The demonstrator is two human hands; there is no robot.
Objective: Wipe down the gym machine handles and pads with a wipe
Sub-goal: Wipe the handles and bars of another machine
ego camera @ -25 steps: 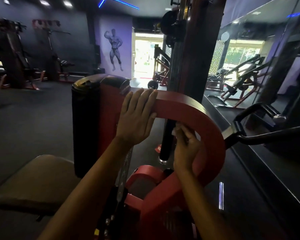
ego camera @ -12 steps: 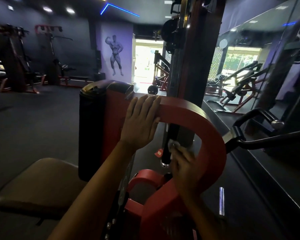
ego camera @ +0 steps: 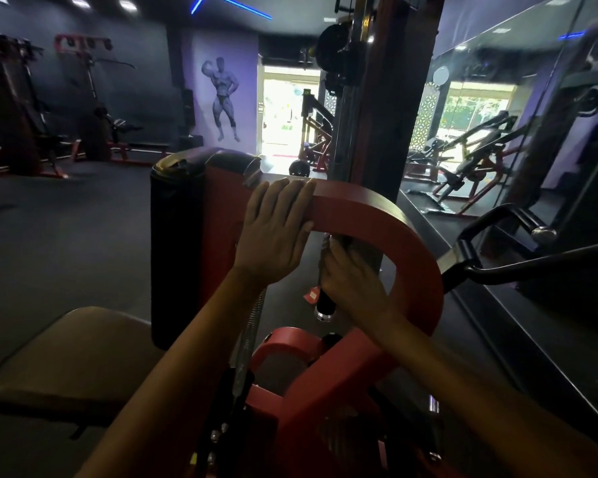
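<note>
Red curved frame point(ego camera: 404, 236) lies under the left hand point(ego camera: 273, 232), fingers straight and flat; right hand point(ego camera: 349, 274) curls round the black handle point(ego camera: 325, 301), wipe hidden.

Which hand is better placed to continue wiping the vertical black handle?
The right hand: it already grips the black handle. The left hand lies flat on the red curved frame, apparently bracing.

No text or label seems legible anywhere in this dim view.
</note>
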